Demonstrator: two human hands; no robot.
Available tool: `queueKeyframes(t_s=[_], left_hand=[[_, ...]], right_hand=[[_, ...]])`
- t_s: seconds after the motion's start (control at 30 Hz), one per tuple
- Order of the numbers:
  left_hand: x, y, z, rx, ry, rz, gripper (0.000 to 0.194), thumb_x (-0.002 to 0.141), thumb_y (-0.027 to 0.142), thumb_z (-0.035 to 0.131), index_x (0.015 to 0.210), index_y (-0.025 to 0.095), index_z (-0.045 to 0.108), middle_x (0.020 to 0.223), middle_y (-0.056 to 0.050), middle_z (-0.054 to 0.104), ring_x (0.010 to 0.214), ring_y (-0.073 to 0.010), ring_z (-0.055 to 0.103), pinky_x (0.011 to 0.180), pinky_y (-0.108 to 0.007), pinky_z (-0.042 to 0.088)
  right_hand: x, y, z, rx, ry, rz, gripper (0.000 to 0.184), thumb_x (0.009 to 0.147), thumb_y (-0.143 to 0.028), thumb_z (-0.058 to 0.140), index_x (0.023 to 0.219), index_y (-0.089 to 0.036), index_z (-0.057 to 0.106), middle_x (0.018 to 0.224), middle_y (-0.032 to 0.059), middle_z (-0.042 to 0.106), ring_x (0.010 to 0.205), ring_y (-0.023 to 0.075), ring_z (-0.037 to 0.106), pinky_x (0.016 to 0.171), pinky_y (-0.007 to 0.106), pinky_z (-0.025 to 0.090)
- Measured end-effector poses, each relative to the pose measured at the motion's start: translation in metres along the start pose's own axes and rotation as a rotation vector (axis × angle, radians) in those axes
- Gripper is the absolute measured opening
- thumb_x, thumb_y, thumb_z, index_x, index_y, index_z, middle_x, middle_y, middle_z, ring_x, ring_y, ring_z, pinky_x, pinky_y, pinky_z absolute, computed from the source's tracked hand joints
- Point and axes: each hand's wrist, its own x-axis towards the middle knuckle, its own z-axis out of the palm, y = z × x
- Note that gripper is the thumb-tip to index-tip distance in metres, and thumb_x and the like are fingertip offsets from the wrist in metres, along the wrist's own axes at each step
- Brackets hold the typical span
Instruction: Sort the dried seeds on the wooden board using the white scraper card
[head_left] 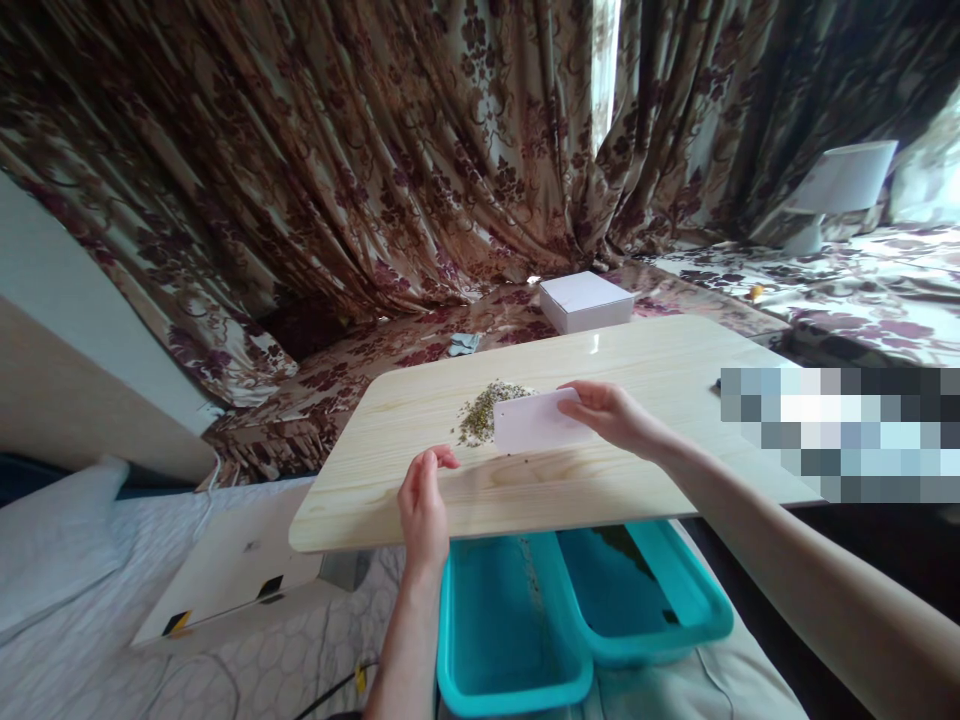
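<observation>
My right hand (604, 412) is closed on the right end of a white rectangular card (529, 425), its thumb on the near face. The card is tilted over the table and its left edge meets a loose pile of small green, yellow and dark dried bits (480, 410). A few stray crumbs lie on the wood just in front of the card. My left hand (426, 505) is at the table's near edge, left of the card and below the pile. Its fingers are loosely bent, apart from the thumb, with nothing visible in them.
Below the near edge of the pale wooden table (637, 350) stand two turquoise basins (517, 695), the right one with dark green matter inside. A white box (586, 300) and a grey cloth (463, 343) lie behind the table. A large carton (225, 575) rests on the bed at left.
</observation>
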Motion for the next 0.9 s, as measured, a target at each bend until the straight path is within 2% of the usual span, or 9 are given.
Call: queueKeyframes(t_s=[0.2, 0.33, 0.43, 0.5, 0.57, 0.73, 0.9], left_hand=[[-0.002, 0.004, 0.002, -0.032, 0.008, -0.017, 0.037, 0.086, 0.050, 0.052, 0.084, 0.017, 0.068, 0.079, -0.005, 0.068, 0.088, -0.0194, 0.063, 0.093, -0.036, 0.045], [0.000, 0.010, 0.003, -0.172, 0.019, -0.068, 0.034, 0.083, 0.049, 0.056, 0.082, 0.017, 0.068, 0.073, -0.003, 0.067, 0.087, -0.0192, 0.063, 0.095, -0.038, 0.044], [0.005, 0.014, -0.002, -0.446, 0.073, -0.193, 0.033, 0.082, 0.049, 0.057, 0.082, 0.018, 0.068, 0.070, -0.001, 0.066, 0.085, -0.0168, 0.064, 0.098, -0.037, 0.043], [0.009, 0.014, -0.009, -0.606, 0.118, -0.279, 0.031, 0.079, 0.048, 0.061, 0.079, 0.018, 0.069, 0.067, 0.000, 0.065, 0.084, -0.0156, 0.065, 0.098, -0.035, 0.043], [0.014, 0.013, -0.018, -0.703, 0.136, -0.347, 0.030, 0.077, 0.048, 0.063, 0.080, 0.019, 0.069, 0.070, -0.001, 0.067, 0.091, -0.0178, 0.067, 0.095, -0.034, 0.045], [0.020, 0.010, -0.030, -0.748, 0.197, -0.379, 0.030, 0.077, 0.049, 0.062, 0.079, 0.020, 0.070, 0.072, -0.001, 0.069, 0.084, -0.0145, 0.066, 0.083, -0.028, 0.048], [0.021, 0.007, -0.031, -0.704, 0.221, -0.367, 0.032, 0.077, 0.051, 0.061, 0.079, 0.020, 0.071, 0.076, -0.001, 0.070, 0.077, -0.0147, 0.064, 0.075, -0.029, 0.047]], right_hand=[[-0.004, -0.005, -0.009, 0.000, -0.043, 0.032, 0.038, 0.070, -0.053, 0.069, 0.081, -0.017, 0.067, 0.075, 0.0028, 0.070, 0.073, 0.0184, 0.062, 0.066, 0.030, 0.048], [0.002, -0.014, -0.006, 0.063, -0.032, 0.033, 0.038, 0.068, -0.051, 0.072, 0.084, -0.017, 0.067, 0.080, 0.0038, 0.070, 0.075, 0.0185, 0.061, 0.068, 0.031, 0.047], [0.017, -0.019, 0.007, 0.141, -0.091, 0.028, 0.038, 0.064, -0.044, 0.076, 0.089, -0.017, 0.065, 0.081, 0.0023, 0.069, 0.073, 0.0164, 0.060, 0.067, 0.030, 0.046], [0.029, -0.021, 0.021, 0.188, -0.206, 0.063, 0.033, 0.063, -0.035, 0.077, 0.087, -0.017, 0.065, 0.080, 0.0014, 0.069, 0.072, 0.0149, 0.060, 0.067, 0.028, 0.046], [0.042, -0.020, 0.036, 0.216, -0.329, 0.104, 0.027, 0.064, -0.028, 0.076, 0.087, -0.017, 0.065, 0.080, 0.0011, 0.069, 0.072, 0.0141, 0.060, 0.066, 0.026, 0.045], [0.068, -0.016, 0.068, 0.227, -0.474, 0.145, 0.021, 0.065, -0.016, 0.071, 0.085, -0.015, 0.066, 0.078, -0.0004, 0.068, 0.070, 0.0117, 0.058, 0.063, 0.022, 0.043], [0.081, -0.011, 0.086, 0.232, -0.526, 0.181, 0.024, 0.064, -0.014, 0.071, 0.088, -0.016, 0.068, 0.084, 0.0006, 0.070, 0.075, 0.0130, 0.061, 0.063, 0.021, 0.046]])
